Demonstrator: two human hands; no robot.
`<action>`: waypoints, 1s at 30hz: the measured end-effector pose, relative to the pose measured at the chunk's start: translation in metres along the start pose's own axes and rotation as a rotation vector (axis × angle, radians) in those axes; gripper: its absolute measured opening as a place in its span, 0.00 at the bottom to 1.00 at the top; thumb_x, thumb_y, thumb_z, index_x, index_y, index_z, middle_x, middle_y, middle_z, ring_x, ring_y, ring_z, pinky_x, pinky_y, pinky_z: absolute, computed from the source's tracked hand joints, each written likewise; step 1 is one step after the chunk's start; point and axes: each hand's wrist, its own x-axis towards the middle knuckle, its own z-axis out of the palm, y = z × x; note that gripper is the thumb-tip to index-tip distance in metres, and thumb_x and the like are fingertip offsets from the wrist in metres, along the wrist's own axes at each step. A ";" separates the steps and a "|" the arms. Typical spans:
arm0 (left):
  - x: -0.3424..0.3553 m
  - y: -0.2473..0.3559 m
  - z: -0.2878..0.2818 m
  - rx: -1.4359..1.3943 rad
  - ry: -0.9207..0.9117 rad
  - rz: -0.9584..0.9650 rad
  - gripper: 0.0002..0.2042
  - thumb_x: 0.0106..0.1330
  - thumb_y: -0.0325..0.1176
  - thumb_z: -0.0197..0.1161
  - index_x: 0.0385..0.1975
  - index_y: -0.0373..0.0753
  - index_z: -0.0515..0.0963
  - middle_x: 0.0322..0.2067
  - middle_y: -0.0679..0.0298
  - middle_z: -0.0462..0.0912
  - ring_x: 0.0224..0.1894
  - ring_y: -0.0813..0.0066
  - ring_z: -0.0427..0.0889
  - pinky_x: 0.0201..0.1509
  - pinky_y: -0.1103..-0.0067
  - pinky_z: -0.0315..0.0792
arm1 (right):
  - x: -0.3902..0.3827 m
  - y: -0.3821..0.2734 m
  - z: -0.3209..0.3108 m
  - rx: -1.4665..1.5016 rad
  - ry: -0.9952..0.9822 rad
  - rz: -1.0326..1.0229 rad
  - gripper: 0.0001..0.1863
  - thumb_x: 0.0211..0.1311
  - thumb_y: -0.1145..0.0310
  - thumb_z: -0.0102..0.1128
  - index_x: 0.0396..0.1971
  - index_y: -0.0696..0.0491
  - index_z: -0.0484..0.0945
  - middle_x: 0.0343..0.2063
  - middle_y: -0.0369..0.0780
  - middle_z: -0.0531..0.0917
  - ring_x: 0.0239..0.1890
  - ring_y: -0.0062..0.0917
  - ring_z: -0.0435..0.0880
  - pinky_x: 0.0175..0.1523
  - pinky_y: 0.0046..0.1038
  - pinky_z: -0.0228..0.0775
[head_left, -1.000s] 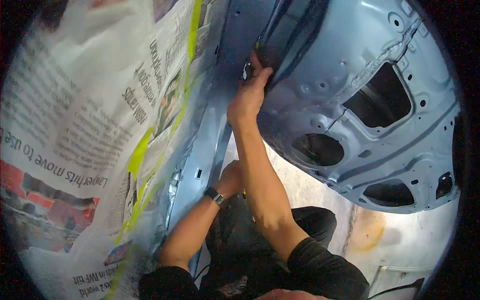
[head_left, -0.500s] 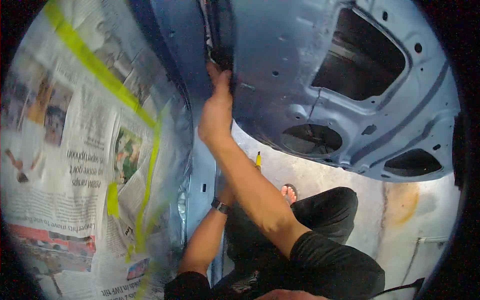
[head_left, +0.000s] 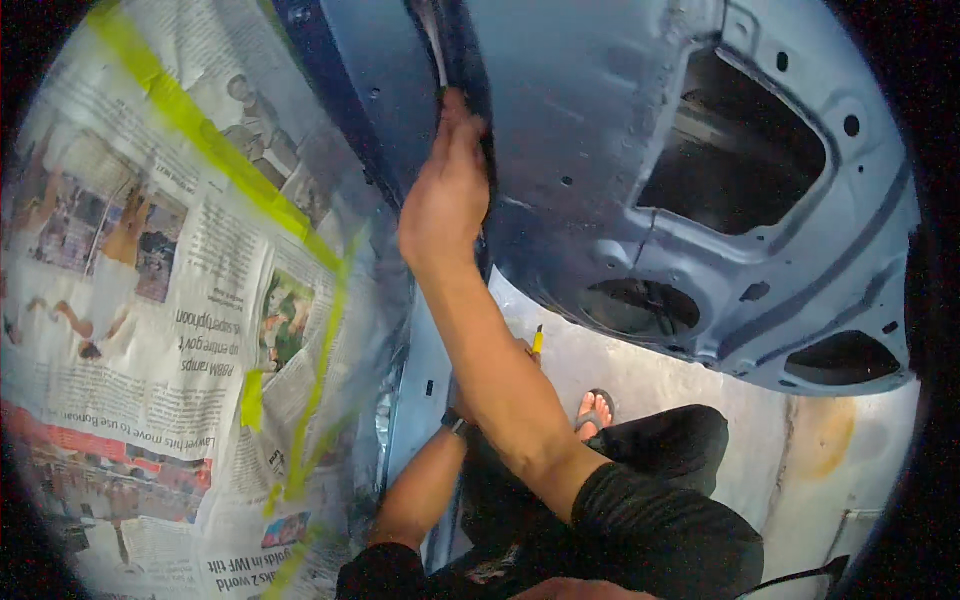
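Blue-grey door (head_left: 550, 130), upper right: reaches along its edge with right hand (head_left: 450, 200), upper centre, cannot tell grip state; holds yellow cutter (head_left: 538, 341) in mostly hidden left hand (head_left: 526, 350), centre.

One head-worn fisheye view looks steeply down from close above black-trousered legs (head_left: 665, 450) at lower centre, facing a perforated blue-grey metal panel (head_left: 720, 270) at upper right.

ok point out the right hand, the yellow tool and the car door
Right hand (head_left: 447, 205): head view, back of the hand.
Yellow tool (head_left: 538, 342): head view, its yellow body.
Car door (head_left: 610, 205): head view, bare inner panel.
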 end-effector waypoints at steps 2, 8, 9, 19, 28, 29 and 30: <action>0.008 0.004 0.004 -0.024 -0.007 0.013 0.10 0.64 0.39 0.59 0.35 0.40 0.74 0.32 0.63 0.78 0.34 0.73 0.75 0.41 0.76 0.71 | 0.004 0.008 0.003 0.276 0.035 0.013 0.28 0.75 0.56 0.30 0.61 0.64 0.63 0.63 0.49 0.65 0.67 0.33 0.59 0.71 0.28 0.43; -0.001 -0.029 0.012 0.125 -0.030 -0.134 0.10 0.63 0.40 0.60 0.32 0.40 0.75 0.28 0.61 0.78 0.30 0.70 0.75 0.36 0.73 0.69 | 0.002 0.000 0.004 -0.049 0.025 -0.286 0.25 0.72 0.62 0.38 0.62 0.60 0.62 0.60 0.53 0.66 0.65 0.43 0.62 0.69 0.31 0.48; 0.001 -0.033 0.015 0.158 -0.034 -0.157 0.10 0.63 0.40 0.60 0.32 0.40 0.75 0.27 0.61 0.78 0.29 0.70 0.75 0.35 0.73 0.69 | 0.006 -0.008 0.001 0.108 -0.043 -0.133 0.25 0.70 0.62 0.40 0.63 0.60 0.61 0.60 0.53 0.66 0.65 0.43 0.60 0.69 0.33 0.47; 0.022 -0.013 0.027 0.390 -0.076 -0.517 0.11 0.62 0.40 0.60 0.32 0.38 0.77 0.29 0.55 0.81 0.32 0.59 0.79 0.39 0.66 0.71 | -0.120 -0.037 -0.110 0.016 -0.488 -0.213 0.12 0.59 0.70 0.57 0.40 0.60 0.80 0.43 0.47 0.81 0.50 0.39 0.78 0.60 0.37 0.63; 0.022 0.004 0.012 -0.423 0.136 -0.412 0.09 0.64 0.36 0.57 0.37 0.38 0.76 0.26 0.74 0.73 0.26 0.83 0.69 0.28 0.83 0.64 | -0.124 -0.012 -0.237 -0.159 -0.293 0.290 0.15 0.69 0.67 0.49 0.40 0.65 0.77 0.44 0.48 0.79 0.41 0.31 0.82 0.47 0.28 0.74; 0.022 0.000 0.014 -0.392 0.116 -0.396 0.10 0.65 0.38 0.55 0.37 0.39 0.76 0.25 0.73 0.73 0.26 0.83 0.69 0.27 0.83 0.64 | -0.128 -0.003 -0.246 -0.110 -0.264 0.349 0.18 0.70 0.64 0.49 0.47 0.64 0.75 0.41 0.46 0.80 0.39 0.28 0.83 0.45 0.26 0.76; 0.022 -0.005 0.018 -0.374 0.095 -0.379 0.11 0.67 0.40 0.53 0.38 0.39 0.76 0.24 0.73 0.72 0.25 0.84 0.69 0.26 0.83 0.64 | -0.130 0.001 -0.255 -0.121 -0.258 0.423 0.18 0.70 0.63 0.49 0.48 0.63 0.74 0.40 0.45 0.81 0.37 0.26 0.83 0.43 0.26 0.76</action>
